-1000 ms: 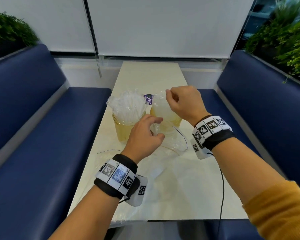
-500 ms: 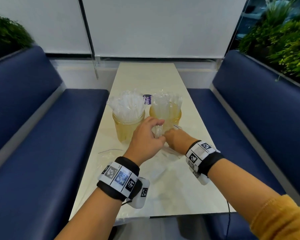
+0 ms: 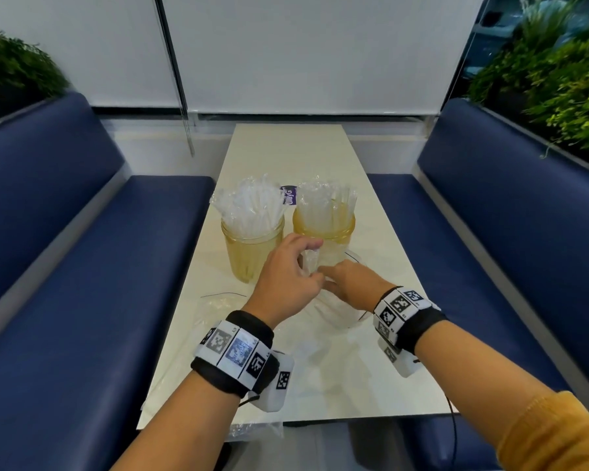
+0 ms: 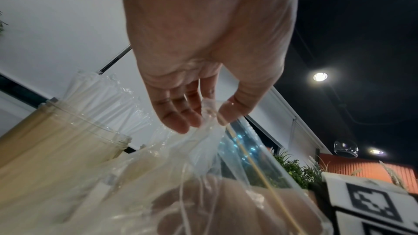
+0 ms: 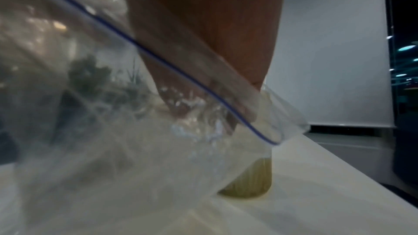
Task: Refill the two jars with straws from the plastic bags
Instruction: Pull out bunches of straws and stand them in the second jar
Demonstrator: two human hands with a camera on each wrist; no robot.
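Two amber glass jars stand mid-table, the left jar (image 3: 252,248) (image 4: 56,140) and the right jar (image 3: 323,229) (image 5: 248,181), each holding several clear wrapped straws (image 3: 252,207). In front of the right jar lies a clear zip bag (image 3: 340,316) (image 4: 203,149) (image 5: 158,71). My left hand (image 3: 286,277) (image 4: 208,113) pinches the bag's mouth edge between thumb and fingers and holds it up. My right hand (image 3: 347,283) (image 5: 203,110) reaches inside the bag. Its fingertips are blurred among crinkled plastic, so their grip is unclear.
A flat clear bag (image 3: 218,307) lies on the table to the left of my hands, and more plastic hangs over the near edge (image 3: 252,430). A purple label (image 3: 289,194) sits behind the jars. Blue benches (image 3: 82,266) flank the table. A black cable (image 3: 451,409) runs off the right edge.
My right hand left the top of the right jar, came down and went into the bag. The left hand kept its pinch on the bag's mouth.
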